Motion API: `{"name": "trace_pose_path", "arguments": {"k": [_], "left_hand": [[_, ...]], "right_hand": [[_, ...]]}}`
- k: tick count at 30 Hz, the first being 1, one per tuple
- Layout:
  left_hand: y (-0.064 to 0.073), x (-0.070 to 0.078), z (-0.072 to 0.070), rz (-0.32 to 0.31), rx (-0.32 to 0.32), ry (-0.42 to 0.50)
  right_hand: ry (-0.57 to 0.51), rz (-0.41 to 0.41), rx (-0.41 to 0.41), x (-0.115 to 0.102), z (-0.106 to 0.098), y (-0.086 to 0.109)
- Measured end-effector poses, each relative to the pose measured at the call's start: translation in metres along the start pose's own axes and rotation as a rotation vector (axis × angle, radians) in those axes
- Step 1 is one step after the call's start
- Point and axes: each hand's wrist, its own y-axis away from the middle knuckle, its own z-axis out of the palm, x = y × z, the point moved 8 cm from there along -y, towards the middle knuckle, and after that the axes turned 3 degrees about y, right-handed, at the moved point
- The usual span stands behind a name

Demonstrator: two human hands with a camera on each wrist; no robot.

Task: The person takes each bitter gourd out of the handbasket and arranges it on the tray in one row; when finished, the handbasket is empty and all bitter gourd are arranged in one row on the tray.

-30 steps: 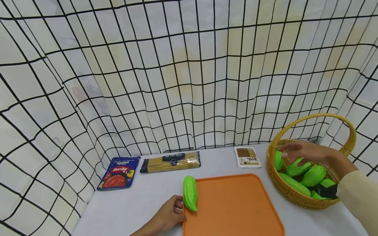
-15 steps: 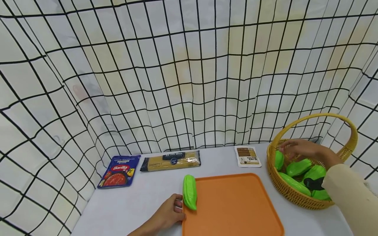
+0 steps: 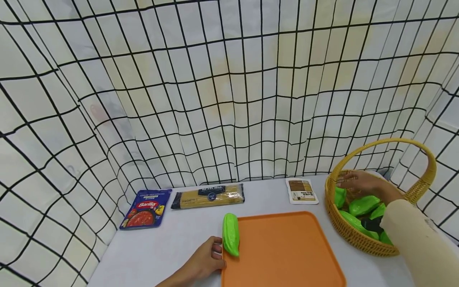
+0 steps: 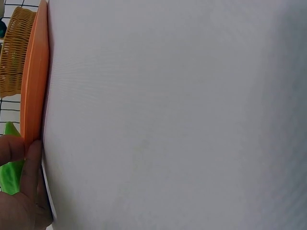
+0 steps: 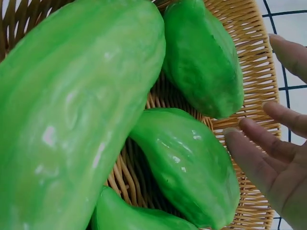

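My left hand (image 3: 203, 259) grips the left rim of an orange tray (image 3: 283, 251). In the left wrist view its thumb and fingers pinch the tray edge (image 4: 34, 86). Beside those fingers, a glossy green elongated vegetable with a pointed end (image 3: 231, 235) lies along the tray's left side. My right hand (image 3: 367, 184) reaches under the handle of a wicker basket (image 3: 355, 239), its fingers spread and holding nothing. In the right wrist view, the fingertips are close to a bulbous green vegetable (image 5: 189, 163), with another (image 5: 201, 60) above it and a larger one (image 5: 72, 110) nearer the camera.
At the back of the white table (image 3: 150, 255) lie a blue Barilla sauce pouch (image 3: 146, 209), a spaghetti packet (image 3: 208, 196) and a small brown-and-white packet (image 3: 301, 191). Black netting (image 3: 233, 125) over white sheeting rises behind. The basket's tall handle (image 3: 398, 140) arches over its opening.
My right hand has sunk lower into the basket, and its forearm has swung leftward over the right side. My left hand, the tray and the vegetable on it have stayed put.
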Motion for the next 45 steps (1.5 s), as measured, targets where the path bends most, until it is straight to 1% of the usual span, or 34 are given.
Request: {"name": "trace_pose_path", "arguments": {"k": [6,13,16,23,27,34,38,40,45], "left_hand": [[0.0,-0.001,0.002,-0.005,0.0,0.017],[0.0,-0.002,0.002,0.004,0.003,-0.004],[-0.001,-0.002,0.002,0.01,-0.003,-0.008],[-0.003,-0.004,0.002,0.015,-0.013,-0.006],[-0.003,-0.003,0.003,0.022,-0.02,0.006],[-0.004,-0.004,0.004,0.005,-0.014,0.024],[-0.004,-0.004,0.003,0.013,-0.009,0.027],[-0.004,-0.004,0.003,0.015,-0.007,0.031],[-0.003,-0.002,0.002,0.007,-0.007,0.034]], "right_hand": [[-0.018,0.011,-0.057,0.003,0.007,-0.004],[-0.019,0.031,-0.073,0.002,0.012,-0.006],[0.0,0.02,-0.072,0.0,0.015,-0.006],[0.007,-0.006,-0.113,-0.01,0.023,-0.004],[0.023,-0.004,-0.113,-0.012,0.024,-0.005],[0.041,-0.002,-0.097,-0.01,0.022,-0.006],[0.025,-0.008,-0.078,-0.008,0.017,-0.006],[-0.003,-0.013,-0.074,-0.006,0.015,-0.005],[-0.038,-0.022,-0.068,-0.008,0.011,0.0]]}}
